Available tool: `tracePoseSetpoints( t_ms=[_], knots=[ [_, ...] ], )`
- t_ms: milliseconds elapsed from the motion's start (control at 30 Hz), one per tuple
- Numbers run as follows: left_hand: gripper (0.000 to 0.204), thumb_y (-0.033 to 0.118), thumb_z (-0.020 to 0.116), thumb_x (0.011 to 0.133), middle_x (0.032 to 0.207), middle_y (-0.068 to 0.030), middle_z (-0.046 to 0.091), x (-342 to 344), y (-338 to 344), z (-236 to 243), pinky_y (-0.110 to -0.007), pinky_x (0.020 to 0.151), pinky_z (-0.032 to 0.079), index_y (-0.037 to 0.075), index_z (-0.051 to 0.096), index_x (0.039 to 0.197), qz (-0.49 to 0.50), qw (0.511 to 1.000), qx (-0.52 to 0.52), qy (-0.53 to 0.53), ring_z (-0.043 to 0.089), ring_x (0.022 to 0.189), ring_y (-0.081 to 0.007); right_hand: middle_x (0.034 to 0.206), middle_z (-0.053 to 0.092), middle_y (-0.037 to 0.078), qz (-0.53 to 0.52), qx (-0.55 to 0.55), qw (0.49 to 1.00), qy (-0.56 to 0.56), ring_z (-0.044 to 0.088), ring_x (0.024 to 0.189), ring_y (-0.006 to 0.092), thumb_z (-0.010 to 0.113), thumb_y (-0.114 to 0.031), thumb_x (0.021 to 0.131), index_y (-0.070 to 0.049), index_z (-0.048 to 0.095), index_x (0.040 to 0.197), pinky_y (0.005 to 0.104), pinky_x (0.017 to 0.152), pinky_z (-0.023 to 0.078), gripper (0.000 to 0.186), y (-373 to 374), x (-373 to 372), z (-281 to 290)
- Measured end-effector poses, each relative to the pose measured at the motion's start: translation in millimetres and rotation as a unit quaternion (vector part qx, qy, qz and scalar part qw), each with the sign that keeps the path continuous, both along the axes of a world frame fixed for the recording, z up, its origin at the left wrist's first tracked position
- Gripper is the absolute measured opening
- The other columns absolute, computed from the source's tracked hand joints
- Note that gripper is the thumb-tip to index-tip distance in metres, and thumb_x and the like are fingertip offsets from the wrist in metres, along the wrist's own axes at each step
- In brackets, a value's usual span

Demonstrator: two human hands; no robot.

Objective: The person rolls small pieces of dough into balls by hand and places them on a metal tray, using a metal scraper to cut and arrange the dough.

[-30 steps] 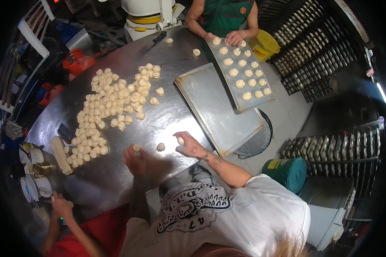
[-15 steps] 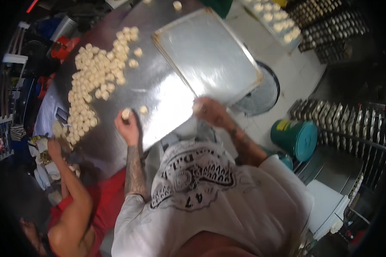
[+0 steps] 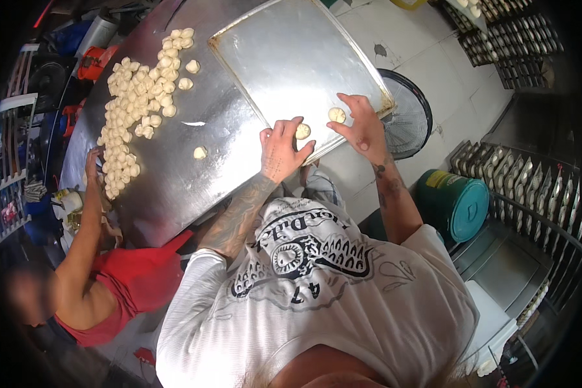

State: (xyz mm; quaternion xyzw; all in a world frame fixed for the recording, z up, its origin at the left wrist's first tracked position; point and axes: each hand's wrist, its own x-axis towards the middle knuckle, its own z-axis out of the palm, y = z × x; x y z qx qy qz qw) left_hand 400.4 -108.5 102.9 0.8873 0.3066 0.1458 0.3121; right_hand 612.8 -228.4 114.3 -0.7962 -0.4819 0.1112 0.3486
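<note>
My left hand (image 3: 280,150) is over the near edge of a large metal tray (image 3: 275,48). Its thumb and fingers are spread around a round, pale dough ball (image 3: 302,131). To the right, my right hand (image 3: 365,131) has thumb and forefinger wide apart on either side of a second dough ball (image 3: 337,115). Both balls appear to rest on the tray; whether the fingertips touch them I cannot tell. A single dough ball (image 3: 200,152) lies on the steel table (image 3: 229,123) left of my left hand. Farther left is a big heap of dough balls (image 3: 138,86).
A person in a red top (image 3: 132,281) works at the table's left end, one hand by the heap. Right of the tray are a round fan (image 3: 407,119) and a green lidded bucket (image 3: 456,204). Racks holding many trays (image 3: 520,168) stand along the right side.
My left hand has moved right from the table to the tray with a dough ball. My right hand has moved in over the tray, and the fingers of both hands have spread.
</note>
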Motion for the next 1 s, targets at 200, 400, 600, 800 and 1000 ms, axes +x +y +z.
tracePoseSetpoints(
  t_ms=[200,400,600,800,1000],
  knots=[
    [0.041,0.031,0.080,0.092,0.112,-0.0064,0.070,3,3,-12,-0.043,0.099,0.040,0.012,0.074,0.128,-0.006,1.000,-0.008,-0.025,0.065,0.108,-0.0232,0.120,0.068,0.013,0.015,-0.103,0.994,0.021,0.068,0.114,0.0340,0.086,-0.031,0.087,-0.013,0.067,0.140,0.0449,0.096,0.057,0.059,-4,-1,-15],
    [0.046,0.030,0.086,0.085,0.120,-0.0081,0.069,-7,3,-30,-0.046,0.092,0.047,0.017,0.076,0.129,0.005,1.000,-0.015,0.007,0.066,0.109,-0.0294,0.116,0.070,0.017,0.080,-0.032,0.996,0.016,0.068,0.110,0.0349,0.085,-0.025,0.090,-0.005,0.067,0.140,0.0452,0.094,0.056,0.057,6,10,-22],
    [0.057,0.037,0.079,0.098,0.134,-0.0181,0.066,-103,42,-2,-0.047,0.107,0.051,0.004,0.062,0.141,0.048,0.983,-0.106,-0.140,0.064,0.124,-0.0354,0.121,0.069,0.015,-0.031,0.015,0.996,0.084,0.065,0.103,0.0235,0.079,-0.019,0.099,0.002,0.067,0.139,0.0377,0.091,0.055,0.047,29,-59,29],
    [0.051,0.018,0.079,0.095,0.128,-0.0203,0.066,-256,152,-113,-0.043,0.104,0.053,0.000,0.060,0.139,0.464,0.867,0.018,-0.182,0.065,0.121,-0.0355,0.129,0.067,0.018,0.215,-0.069,0.947,0.227,0.067,0.118,0.0305,0.079,-0.019,0.099,0.000,0.066,0.140,0.0411,0.102,0.055,0.047,110,-189,-10],
    [0.055,0.040,0.078,0.093,0.126,-0.0193,0.063,-278,248,-102,-0.054,0.101,0.050,0.009,0.065,0.136,0.521,0.852,0.049,-0.036,0.060,0.123,-0.0406,0.150,0.050,0.028,0.314,-0.049,0.944,0.085,0.053,0.139,0.0448,0.088,-0.023,0.088,-0.001,0.046,0.159,0.0481,0.117,0.046,0.085,197,-275,-61]
  ],
)
